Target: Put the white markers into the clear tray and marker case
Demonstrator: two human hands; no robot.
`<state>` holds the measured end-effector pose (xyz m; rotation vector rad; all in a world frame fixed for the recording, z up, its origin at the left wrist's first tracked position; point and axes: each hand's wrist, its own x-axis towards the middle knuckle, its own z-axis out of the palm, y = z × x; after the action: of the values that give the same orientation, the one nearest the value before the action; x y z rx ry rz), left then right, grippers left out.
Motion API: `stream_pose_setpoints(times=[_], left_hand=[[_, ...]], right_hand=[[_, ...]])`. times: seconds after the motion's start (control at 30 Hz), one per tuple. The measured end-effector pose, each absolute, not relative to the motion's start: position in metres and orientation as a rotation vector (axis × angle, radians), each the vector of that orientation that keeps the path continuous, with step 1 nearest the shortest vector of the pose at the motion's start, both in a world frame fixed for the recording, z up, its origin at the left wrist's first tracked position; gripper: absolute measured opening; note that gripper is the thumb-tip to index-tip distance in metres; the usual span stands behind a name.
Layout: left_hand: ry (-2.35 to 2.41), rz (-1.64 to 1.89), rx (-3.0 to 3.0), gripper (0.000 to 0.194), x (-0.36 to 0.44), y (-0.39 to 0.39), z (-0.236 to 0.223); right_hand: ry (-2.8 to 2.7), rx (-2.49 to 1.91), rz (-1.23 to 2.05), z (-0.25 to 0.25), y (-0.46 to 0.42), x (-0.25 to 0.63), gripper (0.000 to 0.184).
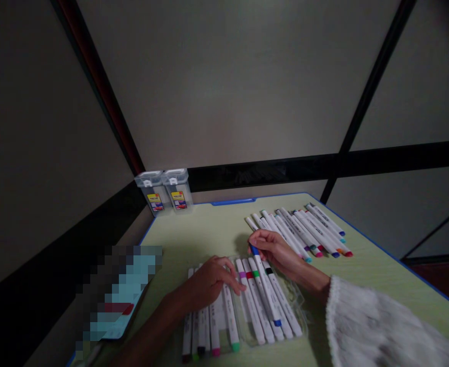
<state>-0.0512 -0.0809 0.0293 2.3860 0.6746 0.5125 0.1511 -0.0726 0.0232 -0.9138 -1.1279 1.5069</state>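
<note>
My right hand [268,244] pinches a blue-capped white marker [266,288] near its upper end. The marker slants over the other markers in the right half of an open clear plastic case [303,306]. Bands of purple, red, green and black show on those white markers [253,311]. My left hand [213,283] rests over the left half, its fingers apart and slightly bent, thumb toward the case's middle. Below it lie several more markers [214,331], one with a green end [232,326]. The left fingers hide the upper parts of some markers.
Loose white markers [301,229] with coloured ends lie side by side at the back right of the pale green table [209,229]. Two clear lidded boxes [176,191] stand at the back left corner. A pixelated light-blue flat object [125,290] lies at the left edge.
</note>
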Motion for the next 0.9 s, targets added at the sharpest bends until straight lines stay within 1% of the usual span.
stream_pose_setpoints(times=[0.17,0.43,0.6,0.9], left_hand=[[0.666,0.507,2.438,0.037,-0.05,-0.0833,0.033],[0.596,0.502,2.527,0.035,-0.0485,-0.0851,0.0343],[0.556,0.526,2.536,0.037,-0.0454,-0.0882,0.0339],[0.653,0.629,2.532,0.039,-0.0479,-0.0858,0.028]], right_hand=[[-1.137,-0.927,1.508,0.0223,-0.0731,0.1516,0.024],[-1.154,-0.956,1.488,0.0229,-0.0726,0.1502,0.024],[-1.167,-0.974,1.459,0.0241,-0.0743,0.1479,0.023],[-1.237,-0.987,1.407,0.0194,-0.0747,0.1473,0.024]])
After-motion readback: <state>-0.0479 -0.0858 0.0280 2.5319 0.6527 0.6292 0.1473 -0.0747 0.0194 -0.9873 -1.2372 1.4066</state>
